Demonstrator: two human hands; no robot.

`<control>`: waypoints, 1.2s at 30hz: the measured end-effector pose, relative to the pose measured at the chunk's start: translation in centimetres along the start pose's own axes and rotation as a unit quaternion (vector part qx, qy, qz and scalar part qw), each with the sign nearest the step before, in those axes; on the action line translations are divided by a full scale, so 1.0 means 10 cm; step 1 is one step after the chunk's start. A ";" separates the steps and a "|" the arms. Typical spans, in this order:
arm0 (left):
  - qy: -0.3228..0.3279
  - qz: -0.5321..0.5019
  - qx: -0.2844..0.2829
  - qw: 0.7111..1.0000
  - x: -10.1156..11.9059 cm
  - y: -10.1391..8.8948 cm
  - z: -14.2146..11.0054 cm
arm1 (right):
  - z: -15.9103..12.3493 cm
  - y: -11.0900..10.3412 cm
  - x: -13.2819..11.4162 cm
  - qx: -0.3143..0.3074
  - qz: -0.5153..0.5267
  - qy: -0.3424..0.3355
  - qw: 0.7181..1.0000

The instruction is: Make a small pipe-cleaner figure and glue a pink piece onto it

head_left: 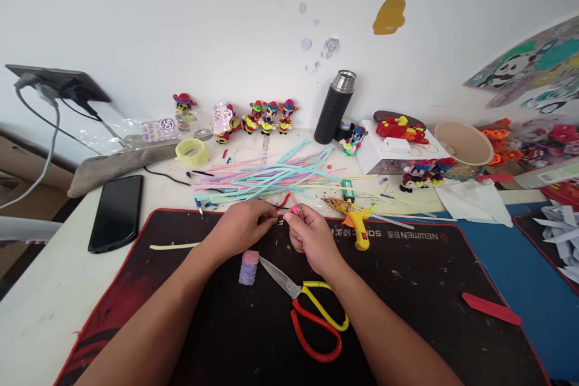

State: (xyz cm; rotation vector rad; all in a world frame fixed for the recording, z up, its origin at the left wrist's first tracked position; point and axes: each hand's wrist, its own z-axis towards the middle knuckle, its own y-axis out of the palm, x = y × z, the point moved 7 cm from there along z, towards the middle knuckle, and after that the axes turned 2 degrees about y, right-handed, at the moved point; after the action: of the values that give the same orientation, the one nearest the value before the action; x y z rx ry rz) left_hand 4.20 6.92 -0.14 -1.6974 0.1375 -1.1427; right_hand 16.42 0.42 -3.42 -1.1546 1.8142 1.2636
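My left hand [246, 226] is over the upper middle of the dark mat, fingertips pinched together; whatever they hold is too small to make out. Close beside it, my right hand [312, 238] is closed around a small pink lighter [297, 210] with a metal end, mostly hidden by the fingers. A pale yellow pipe cleaner [174, 246] runs under my left wrist. Below the hands lies a pink and purple ridged piece [248, 268], touching or nearly touching the tip of scissors [289, 285] with one red and one yellow handle.
A yellow glue gun [355, 217] lies right of my hands. Behind them spreads a pile of pastel pipe cleaners [271, 175]. A black flask [335, 108], small figures [270, 117] and a tape roll [191, 151] stand farther back. A phone [116, 213] lies left, a red strip [491, 308] right.
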 end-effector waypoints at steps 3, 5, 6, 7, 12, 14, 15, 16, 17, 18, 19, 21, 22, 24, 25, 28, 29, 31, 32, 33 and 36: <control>0.002 -0.001 -0.004 1.000 0.01 -0.01 0.00 | 0.00 0.00 0.01 -0.001 0.001 0.002 1.000; 0.002 0.000 -0.003 1.000 0.01 -0.01 -0.01 | 0.00 0.00 0.01 -0.003 0.001 0.002 1.000; 0.001 0.001 -0.002 1.000 0.00 0.00 -0.01 | 0.00 0.00 0.01 -0.004 0.001 0.002 1.000; 0.000 0.002 -0.001 1.000 0.00 0.00 -0.01 | 0.00 0.00 0.01 -0.005 0.000 0.001 1.000; 0.002 0.014 0.004 1.000 -0.02 0.01 -0.01 | 0.01 0.00 0.01 -0.004 -0.006 -0.008 1.000; 0.005 0.016 0.006 1.000 -0.01 0.01 -0.01 | 0.01 0.00 0.01 -0.003 -0.008 -0.008 1.000; 0.006 0.017 0.007 1.000 0.00 0.01 -0.01 | 0.01 0.00 0.01 -0.003 -0.008 -0.008 1.000; 0.007 0.018 0.008 1.000 0.01 0.01 -0.01 | 0.01 0.00 0.01 -0.003 -0.007 -0.007 1.000; 0.008 0.019 0.008 1.000 0.02 0.02 0.00 | 0.01 0.00 0.01 -0.003 -0.006 -0.007 1.000; 0.008 0.021 0.008 1.000 0.02 0.02 0.00 | 0.00 0.00 0.01 -0.004 -0.005 -0.006 1.000; 0.008 0.022 0.006 1.000 0.03 0.03 0.00 | 0.00 0.00 0.00 -0.004 -0.004 -0.006 1.000; 0.009 0.024 0.002 1.000 0.05 0.04 0.01 | 0.00 0.00 0.00 -0.004 -0.003 -0.006 1.000; 0.010 0.026 0.001 1.000 0.05 0.05 0.02 | 0.00 0.00 0.00 -0.004 -0.002 -0.005 1.000; 0.010 0.033 -0.001 0.999 0.07 0.06 0.03 | 0.00 0.00 0.00 -0.004 -0.003 -0.005 1.000; 0.011 0.039 -0.002 0.999 0.07 0.07 0.03 | 0.00 0.00 0.00 -0.004 -0.004 -0.005 1.000; 0.014 0.065 -0.010 0.998 0.08 0.10 0.04 | 0.00 0.00 0.00 -0.003 -0.006 -0.007 1.000; 0.015 0.074 -0.014 0.997 0.08 0.11 0.04 | 0.00 0.00 0.00 -0.003 -0.006 -0.008 1.000; 0.016 0.086 -0.019 0.996 0.08 0.13 0.04 | -0.01 0.00 0.00 -0.004 -0.006 -0.008 1.000; 0.018 0.088 -0.019 0.996 0.07 0.13 0.04 | -0.01 0.00 0.00 -0.004 -0.005 -0.008 1.000; 0.019 0.087 -0.017 0.996 0.07 0.13 0.03 | -0.01 0.00 0.00 -0.004 -0.005 -0.008 1.000; 0.018 0.063 -0.004 0.998 0.04 0.09 0.02 | -0.01 0.00 0.00 -0.005 -0.004 -0.010 1.000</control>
State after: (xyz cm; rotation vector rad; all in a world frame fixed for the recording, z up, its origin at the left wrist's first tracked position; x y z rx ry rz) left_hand 4.97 6.37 -0.62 -1.6514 0.2676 -1.0800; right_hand 16.43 0.38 -3.40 -1.1502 1.7890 1.2776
